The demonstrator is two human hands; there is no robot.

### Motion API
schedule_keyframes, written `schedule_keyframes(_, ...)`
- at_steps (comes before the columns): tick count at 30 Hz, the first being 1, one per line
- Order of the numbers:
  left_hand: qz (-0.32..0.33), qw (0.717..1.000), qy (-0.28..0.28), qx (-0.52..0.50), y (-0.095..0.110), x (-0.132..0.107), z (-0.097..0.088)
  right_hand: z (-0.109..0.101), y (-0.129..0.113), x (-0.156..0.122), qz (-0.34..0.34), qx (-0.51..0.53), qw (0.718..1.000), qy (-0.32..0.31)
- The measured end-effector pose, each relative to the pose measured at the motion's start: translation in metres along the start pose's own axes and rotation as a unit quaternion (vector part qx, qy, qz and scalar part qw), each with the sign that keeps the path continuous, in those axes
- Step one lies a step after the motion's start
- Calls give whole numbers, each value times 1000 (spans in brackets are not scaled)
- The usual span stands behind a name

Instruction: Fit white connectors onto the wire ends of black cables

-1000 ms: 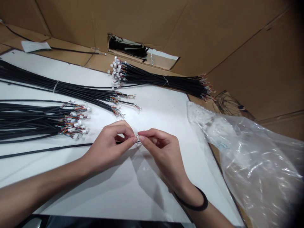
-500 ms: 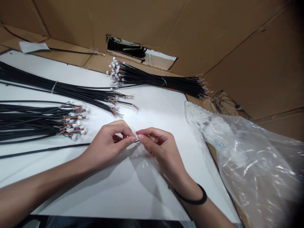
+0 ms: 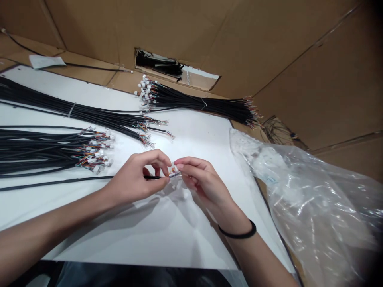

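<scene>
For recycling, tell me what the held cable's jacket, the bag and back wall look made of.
Cable jacket: probably plastic or rubber; smooth, dull black, gently bending.
Bag: likely thin plastic film; glossy, see-through and creased.
Back wall: apparently cardboard; matte brown with fold lines.

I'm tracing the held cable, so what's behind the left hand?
The black cable goes behind the left hand; a short black stretch and colored wires show by its fingers. The hand covers the section between, so its path can't be seen.

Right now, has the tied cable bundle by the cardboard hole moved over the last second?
No. Against the cardboard hole, the tied cable bundle shows no visible shift either way; the whole view drifted.
</scene>
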State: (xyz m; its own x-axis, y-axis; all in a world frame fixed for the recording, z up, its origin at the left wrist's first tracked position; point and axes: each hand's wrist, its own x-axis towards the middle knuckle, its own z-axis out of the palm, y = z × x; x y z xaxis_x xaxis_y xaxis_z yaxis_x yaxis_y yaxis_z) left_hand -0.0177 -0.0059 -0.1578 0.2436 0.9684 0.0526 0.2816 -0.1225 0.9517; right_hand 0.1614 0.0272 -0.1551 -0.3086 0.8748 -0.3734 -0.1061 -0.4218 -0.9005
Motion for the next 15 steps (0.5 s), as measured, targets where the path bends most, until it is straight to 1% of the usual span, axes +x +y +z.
schedule_keyframes(5,62,998,3,32,0,1,0,0,0,-1,-9,-5,1000,-6)
schedule_keyframes(11,129,989,33,66,-3,1,1,2,0,-1,-17,-14,1000,-13)
schedule_keyframes(15,133,987,39,76,-2,1,1,3,2,0,-14,-19,1000,-16)
